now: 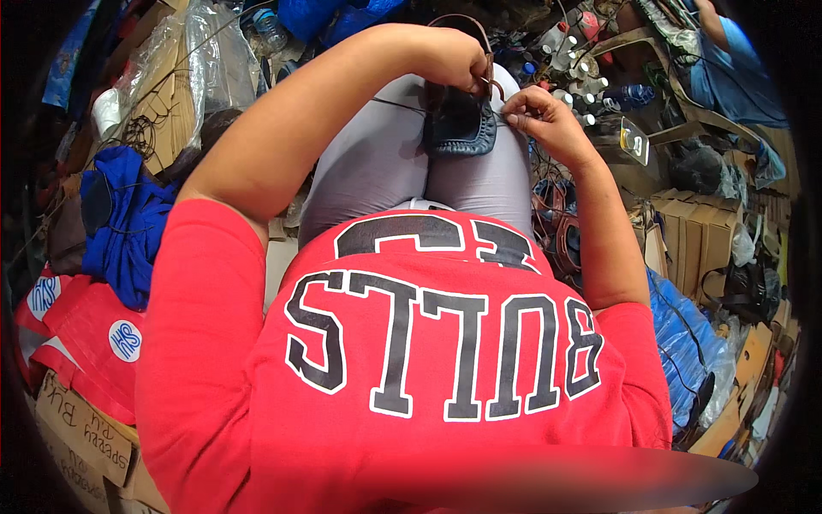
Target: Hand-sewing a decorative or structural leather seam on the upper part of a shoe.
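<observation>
A dark blue leather shoe [462,124] with stitching round its toe rests across my grey-trousered thighs, toe toward me. My left hand [458,60] is closed on the shoe's upper part at its far end, and its fingertips are partly hidden. A brown band [467,21] loops up beyond that hand, and a small brown curved piece [494,84] juts out beside the fingers. Just right of the shoe, my right hand [544,120] has thumb and fingers pinched together; what they hold is too small to make out. A thin dark thread [398,104] runs over my left thigh to the shoe.
Several capped bottles [582,81] crowd the floor beyond my right hand. Cardboard boxes [698,231] and blue plastic sheeting [681,343] lie at right. On the left are a blue cloth [128,223], red bags [86,334] and clear plastic [214,68]. Another person's leg [741,77] shows far right.
</observation>
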Action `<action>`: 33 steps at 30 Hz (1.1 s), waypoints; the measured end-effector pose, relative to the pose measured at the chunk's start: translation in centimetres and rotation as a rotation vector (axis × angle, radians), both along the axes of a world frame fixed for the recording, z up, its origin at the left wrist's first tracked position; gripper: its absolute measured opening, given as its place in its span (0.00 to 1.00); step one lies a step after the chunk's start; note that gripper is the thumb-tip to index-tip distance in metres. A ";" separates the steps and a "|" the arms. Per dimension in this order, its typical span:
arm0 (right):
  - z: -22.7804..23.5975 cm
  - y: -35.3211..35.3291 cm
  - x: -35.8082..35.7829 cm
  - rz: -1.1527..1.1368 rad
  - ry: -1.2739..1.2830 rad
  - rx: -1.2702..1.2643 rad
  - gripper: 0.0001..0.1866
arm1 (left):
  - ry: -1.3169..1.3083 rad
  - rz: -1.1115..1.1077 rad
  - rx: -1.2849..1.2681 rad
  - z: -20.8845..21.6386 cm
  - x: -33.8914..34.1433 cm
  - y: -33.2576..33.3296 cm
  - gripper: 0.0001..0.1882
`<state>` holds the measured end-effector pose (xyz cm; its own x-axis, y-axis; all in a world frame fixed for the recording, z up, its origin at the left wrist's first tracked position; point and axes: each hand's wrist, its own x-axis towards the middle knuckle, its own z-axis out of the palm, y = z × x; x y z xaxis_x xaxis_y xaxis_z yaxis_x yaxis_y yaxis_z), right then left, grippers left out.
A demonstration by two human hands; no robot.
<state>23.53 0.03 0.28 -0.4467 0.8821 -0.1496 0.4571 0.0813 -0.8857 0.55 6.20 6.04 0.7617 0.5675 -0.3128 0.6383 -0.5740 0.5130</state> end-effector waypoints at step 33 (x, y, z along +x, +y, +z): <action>4.6 -6.1 13.2 -0.188 -0.896 0.600 0.12 | -0.075 0.821 0.950 -2.5 -25.4 -6.7 0.09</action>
<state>36.68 -6.04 4.92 -0.2407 0.9626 0.1242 0.9661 0.2500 -0.0651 -24.82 -0.48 3.52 0.0759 0.8585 0.5072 0.9688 -0.1839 0.1663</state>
